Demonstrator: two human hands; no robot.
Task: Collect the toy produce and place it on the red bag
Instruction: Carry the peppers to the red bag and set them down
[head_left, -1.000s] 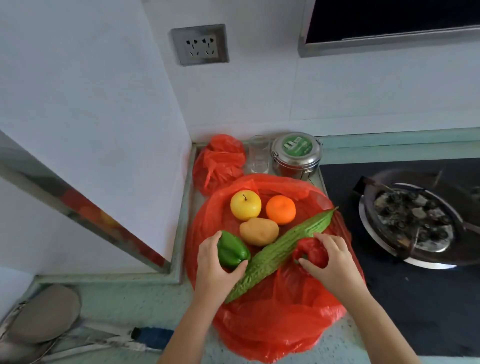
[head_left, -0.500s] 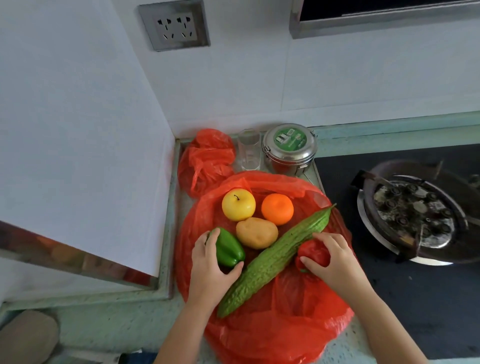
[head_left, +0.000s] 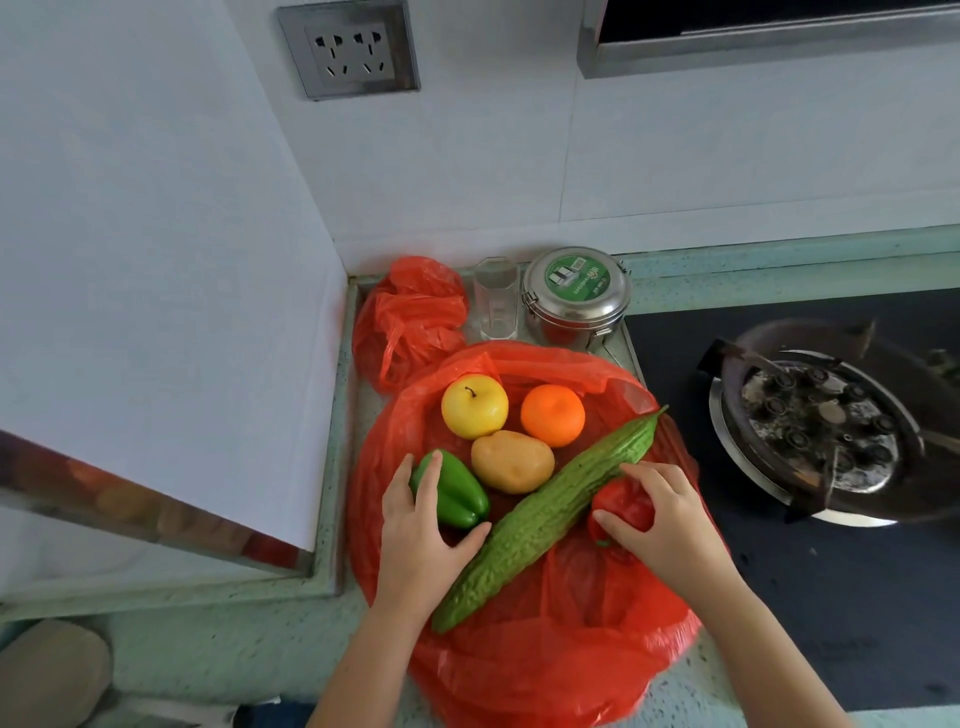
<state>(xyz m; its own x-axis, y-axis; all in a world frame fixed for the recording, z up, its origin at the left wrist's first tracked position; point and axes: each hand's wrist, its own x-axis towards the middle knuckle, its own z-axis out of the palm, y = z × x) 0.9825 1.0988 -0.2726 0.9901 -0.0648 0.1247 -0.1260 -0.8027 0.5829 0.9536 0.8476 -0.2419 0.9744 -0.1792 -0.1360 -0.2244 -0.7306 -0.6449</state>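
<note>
I count six toy pieces on the red bag (head_left: 545, 649), spread on the worktop (head_left: 234, 654): yellow apple (head_left: 474, 405), orange (head_left: 552, 415), potato (head_left: 511, 461), long bitter gourd (head_left: 545, 514) lying diagonally. My left hand (head_left: 421, 540) curls its fingers (head_left: 434, 475) over the green pepper (head_left: 457, 496); my right hand (head_left: 670, 525) wraps the red pepper (head_left: 621, 506), though whether either is lifted or resting I can't tell. Letting go carelessly could roll the red pepper right, off the slick plastic toward the burner (head_left: 821, 426).
</note>
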